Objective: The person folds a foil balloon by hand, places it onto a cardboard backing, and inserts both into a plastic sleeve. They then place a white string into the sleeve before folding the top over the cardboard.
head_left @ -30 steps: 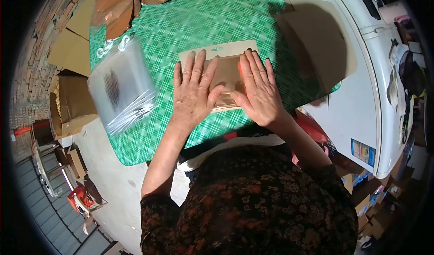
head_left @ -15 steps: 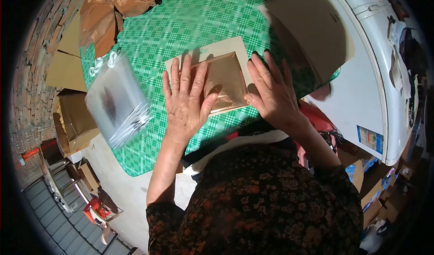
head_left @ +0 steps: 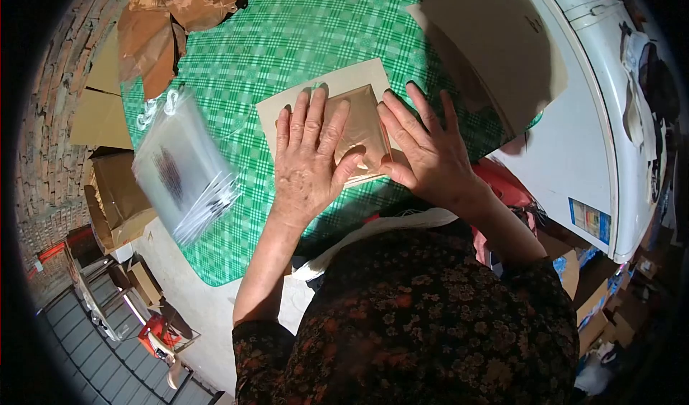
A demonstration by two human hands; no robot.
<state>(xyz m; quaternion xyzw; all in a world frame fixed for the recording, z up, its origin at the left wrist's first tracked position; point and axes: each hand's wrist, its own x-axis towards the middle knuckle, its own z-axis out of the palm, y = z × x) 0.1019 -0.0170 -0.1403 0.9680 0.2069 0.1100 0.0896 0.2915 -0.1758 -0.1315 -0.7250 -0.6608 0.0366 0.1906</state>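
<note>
A shiny brown square packet [head_left: 359, 121] lies on a larger cream sheet [head_left: 276, 103] on the green checked tablecloth [head_left: 244, 60]. My left hand [head_left: 308, 154] rests flat over the left part of the packet and sheet, fingers spread. At the packet's right edge is my right hand [head_left: 429, 143], its fingers also stretched out and apart. Both thumbs point inward near the packet's lower edge. Neither hand grips anything.
Clear plastic bags [head_left: 183, 171] with white cords lie at the left. Crumpled brown wrapping [head_left: 154, 39] sits at the back left, large cream sheets [head_left: 495, 46] at the back right. A cardboard box [head_left: 122, 193] stands beyond the table's left edge.
My left hand has shifted right, further over the packet. My right hand has moved slightly left, onto the packet's right edge.
</note>
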